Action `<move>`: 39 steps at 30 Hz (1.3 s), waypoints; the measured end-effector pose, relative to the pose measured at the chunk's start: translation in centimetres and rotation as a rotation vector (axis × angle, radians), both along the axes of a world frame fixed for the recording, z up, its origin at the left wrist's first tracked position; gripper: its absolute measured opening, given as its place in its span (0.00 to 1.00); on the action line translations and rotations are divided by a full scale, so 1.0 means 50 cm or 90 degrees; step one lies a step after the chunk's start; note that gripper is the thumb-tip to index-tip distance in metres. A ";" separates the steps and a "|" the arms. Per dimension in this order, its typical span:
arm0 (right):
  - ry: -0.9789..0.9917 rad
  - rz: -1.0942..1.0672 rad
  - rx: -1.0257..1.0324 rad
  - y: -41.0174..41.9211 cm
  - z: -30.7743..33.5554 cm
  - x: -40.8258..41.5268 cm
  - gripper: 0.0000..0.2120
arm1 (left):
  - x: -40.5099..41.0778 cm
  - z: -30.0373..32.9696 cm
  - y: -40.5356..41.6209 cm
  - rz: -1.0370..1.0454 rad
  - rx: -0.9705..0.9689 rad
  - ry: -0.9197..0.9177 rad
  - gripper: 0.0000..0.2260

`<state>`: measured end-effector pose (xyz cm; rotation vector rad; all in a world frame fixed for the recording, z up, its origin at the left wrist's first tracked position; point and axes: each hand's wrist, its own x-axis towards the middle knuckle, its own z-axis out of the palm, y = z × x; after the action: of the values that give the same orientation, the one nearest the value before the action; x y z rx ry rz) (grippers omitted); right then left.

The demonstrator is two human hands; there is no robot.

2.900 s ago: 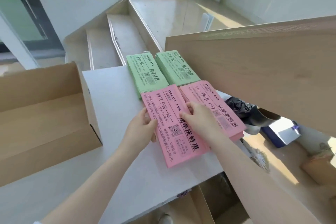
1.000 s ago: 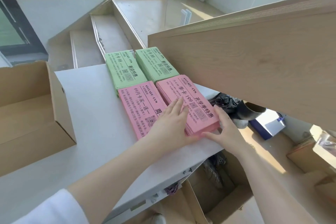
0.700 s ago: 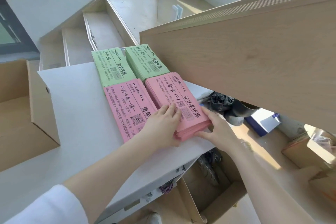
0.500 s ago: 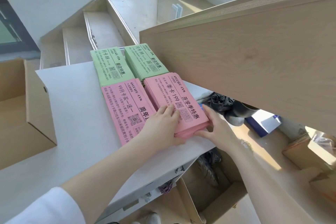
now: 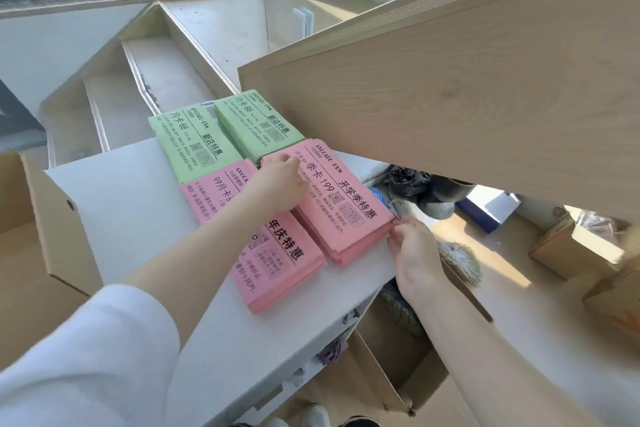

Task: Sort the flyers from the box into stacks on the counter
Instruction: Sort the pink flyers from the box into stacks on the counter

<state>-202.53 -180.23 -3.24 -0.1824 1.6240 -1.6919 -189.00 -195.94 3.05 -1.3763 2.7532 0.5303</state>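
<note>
Far left: open cardboard box [image 5: 38, 229], plain brown, punched hole in its side flap, standing on the pale matte worktop [image 5: 114, 204]. Just right of it, four flat paper stacks laid two by two, edges nearly touching: left green stack [image 5: 188, 140] and right green stack [image 5: 256, 126] at the back, left pink stack [image 5: 277, 263] and right pink stack [image 5: 341, 204] in front, all printed in black. Crossing over the left pink stack, white sleeve [image 5: 79, 357] and bare forearm, hiding part of its print. Left hand [image 5: 277, 180] now at the far left corner of the right pink stack, fingers bent down onto the paper; half a second ago lying flat at the near end. Right hand [image 5: 412, 246] at the near right corner, fingertips pinching the stack's edge, grip small. Overhanging from the right, slanted wood-grain panel [image 5: 450, 80], close above the right-hand stacks. Below the worktop edge, dark shoes [image 5: 429, 198] and a bristly brush [image 5: 460, 262].
</note>
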 end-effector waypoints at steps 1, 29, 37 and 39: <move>-0.014 -0.018 0.019 0.005 0.002 0.010 0.10 | 0.003 -0.002 -0.014 0.002 -0.001 -0.018 0.21; -0.033 -0.076 0.145 0.030 0.066 0.069 0.01 | -0.012 -0.006 -0.038 -0.121 -0.033 0.011 0.22; -0.115 -0.135 0.074 0.130 0.033 0.055 0.09 | -0.071 -0.023 -0.014 -0.109 0.197 -0.027 0.28; -0.165 -0.153 0.050 0.131 0.031 0.054 0.11 | -0.074 -0.024 -0.020 -0.104 0.243 -0.028 0.26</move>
<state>-199.83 -173.68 -1.71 0.2711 1.5587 -1.7425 -192.68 -196.92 1.83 -1.0526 2.5223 0.9393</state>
